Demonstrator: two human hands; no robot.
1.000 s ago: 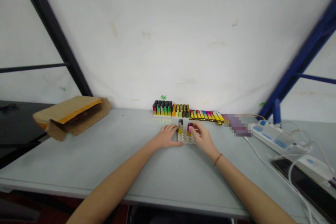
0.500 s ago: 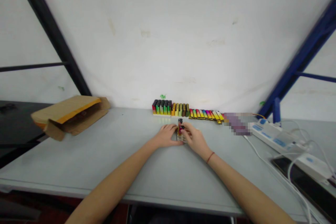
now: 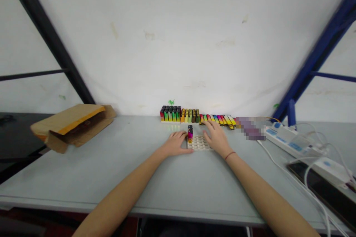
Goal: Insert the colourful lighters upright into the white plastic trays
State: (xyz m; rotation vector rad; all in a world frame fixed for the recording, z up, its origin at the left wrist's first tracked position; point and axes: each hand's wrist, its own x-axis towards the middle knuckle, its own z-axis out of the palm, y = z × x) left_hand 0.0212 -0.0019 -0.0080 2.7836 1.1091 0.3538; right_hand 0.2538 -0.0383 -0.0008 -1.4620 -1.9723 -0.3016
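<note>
Right hand (image 3: 218, 140) moved rightward, fingers spread, over tray (image 3: 199, 143).

Your left hand (image 3: 174, 143) and right hand (image 3: 218, 139) are both bare, with slim fingers (image 3: 213, 125). Just back from the fingers of the right one, at the wrist, you wear a thin, dull red bracelet (image 3: 230, 154), narrow as a cord. Farther behind the fingers, your left forearm (image 3: 130, 189) and right forearm (image 3: 264, 189) are uncovered, smooth in outline and broader away from the wrists. Your nails are too small to make out.
</note>
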